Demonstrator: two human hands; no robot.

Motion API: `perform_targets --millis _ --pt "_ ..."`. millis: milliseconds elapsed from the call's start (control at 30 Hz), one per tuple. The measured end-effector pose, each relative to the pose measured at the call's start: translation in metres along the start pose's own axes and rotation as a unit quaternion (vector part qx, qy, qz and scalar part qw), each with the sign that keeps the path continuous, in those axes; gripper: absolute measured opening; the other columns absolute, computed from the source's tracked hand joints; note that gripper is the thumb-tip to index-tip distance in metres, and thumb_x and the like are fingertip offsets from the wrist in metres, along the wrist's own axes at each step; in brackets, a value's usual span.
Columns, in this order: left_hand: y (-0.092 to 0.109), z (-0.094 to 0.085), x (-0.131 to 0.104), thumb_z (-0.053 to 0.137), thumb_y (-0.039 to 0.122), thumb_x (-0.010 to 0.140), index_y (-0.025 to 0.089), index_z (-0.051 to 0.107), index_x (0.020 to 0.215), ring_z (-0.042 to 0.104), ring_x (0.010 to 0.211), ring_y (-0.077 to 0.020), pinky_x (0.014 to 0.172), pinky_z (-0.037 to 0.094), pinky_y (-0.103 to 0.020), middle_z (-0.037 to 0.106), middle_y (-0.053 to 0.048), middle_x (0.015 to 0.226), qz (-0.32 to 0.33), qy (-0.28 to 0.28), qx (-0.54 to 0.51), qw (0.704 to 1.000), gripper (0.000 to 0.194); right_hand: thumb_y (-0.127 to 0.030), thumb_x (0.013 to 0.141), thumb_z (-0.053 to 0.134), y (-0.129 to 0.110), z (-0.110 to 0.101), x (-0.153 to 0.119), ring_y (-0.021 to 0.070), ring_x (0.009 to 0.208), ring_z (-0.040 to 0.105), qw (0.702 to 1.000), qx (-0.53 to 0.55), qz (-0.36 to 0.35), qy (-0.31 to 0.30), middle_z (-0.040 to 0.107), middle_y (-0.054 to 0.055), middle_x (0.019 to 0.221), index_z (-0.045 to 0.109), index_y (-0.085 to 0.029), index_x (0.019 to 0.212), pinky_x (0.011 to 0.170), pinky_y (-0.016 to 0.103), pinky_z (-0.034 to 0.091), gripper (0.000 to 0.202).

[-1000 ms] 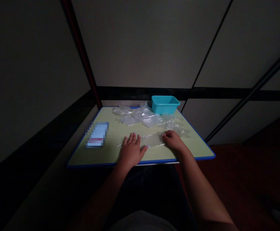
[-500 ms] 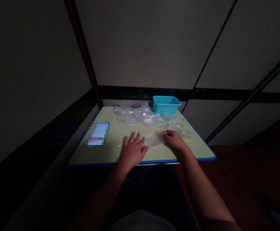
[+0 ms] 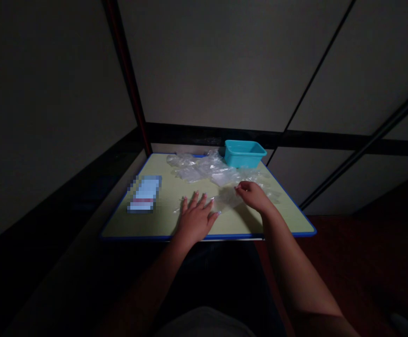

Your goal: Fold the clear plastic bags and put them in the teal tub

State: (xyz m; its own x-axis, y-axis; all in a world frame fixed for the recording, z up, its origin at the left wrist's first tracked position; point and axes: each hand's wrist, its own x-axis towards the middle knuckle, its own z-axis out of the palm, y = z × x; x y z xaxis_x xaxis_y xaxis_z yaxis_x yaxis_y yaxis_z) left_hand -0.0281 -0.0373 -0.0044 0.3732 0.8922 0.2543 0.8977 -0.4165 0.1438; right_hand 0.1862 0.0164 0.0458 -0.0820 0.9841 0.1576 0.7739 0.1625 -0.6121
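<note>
A clear plastic bag [image 3: 225, 199] lies across the front half of the table, between my hands. My left hand [image 3: 196, 218] is spread flat on its left part, fingers apart, pressing it against the tabletop. With its fingertips pinched together, my right hand [image 3: 251, 194] grips the bag's right end and holds it a little above the surface. Just beyond my hands is a heap of crumpled clear plastic bags [image 3: 204, 168], some reaching to the right behind my right hand.
A turquoise plastic basket [image 3: 245, 159] stands at the table's back right, touching the heap. At the left lies a phone-like rectangle [image 3: 145, 194], blurred out. The pale yellow table [image 3: 162, 224] has a blue edge. Panelled walls [image 3: 207, 70] rise behind and to the left.
My right hand has risen slightly off the table, lifting the bag's right end with it. My left hand stays flat in place. The view has shifted a little.
</note>
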Motion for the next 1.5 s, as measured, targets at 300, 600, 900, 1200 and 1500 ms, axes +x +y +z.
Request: perform_targets --millis 300,600,900,1200,1500 --pt "0.001 -0.002 0.0 0.028 0.05 0.096 0.027 0.048 0.135 0.022 0.141 -0.0262 0.112 0.012 -0.056 0.039 -0.003 0.148 0.016 0.0 -0.017 1.0 0.05 -0.026 0.082 0.048 -0.042 -0.001 0.006 0.0137 0.061 0.051 0.993 -0.115 -0.002 0.007 0.066 0.005 0.071 0.063 -0.016 0.072 0.056 0.024 0.029 0.021" --pt "0.002 -0.001 0.0 0.03 0.045 0.095 0.024 0.045 0.137 0.028 0.139 -0.0226 0.114 0.01 -0.054 0.048 -0.004 0.141 0.042 -0.003 -0.033 0.999 0.049 -0.025 0.083 0.047 -0.076 0.013 0.011 0.0157 0.069 0.058 0.987 -0.161 -0.01 -0.001 0.071 0.009 0.082 0.069 -0.015 0.082 0.057 0.024 0.03 0.024" --pt "0.004 -0.004 0.001 0.034 0.05 0.093 0.018 0.044 0.137 0.034 0.136 -0.0255 0.113 0.012 -0.054 0.044 -0.011 0.144 0.053 -0.027 -0.036 0.998 0.055 -0.025 0.082 0.044 -0.093 0.022 0.015 0.0209 0.079 0.064 0.979 -0.202 0.014 0.027 0.072 0.015 0.09 0.07 -0.013 0.087 0.063 0.026 0.036 0.03" --pt "0.002 -0.001 0.002 0.038 0.048 0.093 0.012 0.04 0.133 0.026 0.14 -0.0282 0.113 0.015 -0.055 0.041 -0.019 0.144 0.061 -0.038 -0.037 0.997 0.054 -0.024 0.081 0.045 -0.074 0.009 0.015 0.0187 0.072 0.065 0.983 -0.17 0.068 0.025 0.071 0.01 0.071 0.069 -0.014 0.087 0.057 0.023 0.037 0.027" --pt "0.001 -0.005 0.002 0.036 0.045 0.095 0.026 0.051 0.123 0.022 0.141 -0.0293 0.11 0.015 -0.058 0.039 -0.012 0.147 0.082 -0.05 -0.043 0.994 0.037 -0.022 0.081 0.045 -0.059 0.009 0.012 0.0175 0.066 0.065 0.984 -0.161 0.081 0.014 0.071 0.01 0.069 0.069 -0.013 0.088 0.057 0.023 0.038 0.027"
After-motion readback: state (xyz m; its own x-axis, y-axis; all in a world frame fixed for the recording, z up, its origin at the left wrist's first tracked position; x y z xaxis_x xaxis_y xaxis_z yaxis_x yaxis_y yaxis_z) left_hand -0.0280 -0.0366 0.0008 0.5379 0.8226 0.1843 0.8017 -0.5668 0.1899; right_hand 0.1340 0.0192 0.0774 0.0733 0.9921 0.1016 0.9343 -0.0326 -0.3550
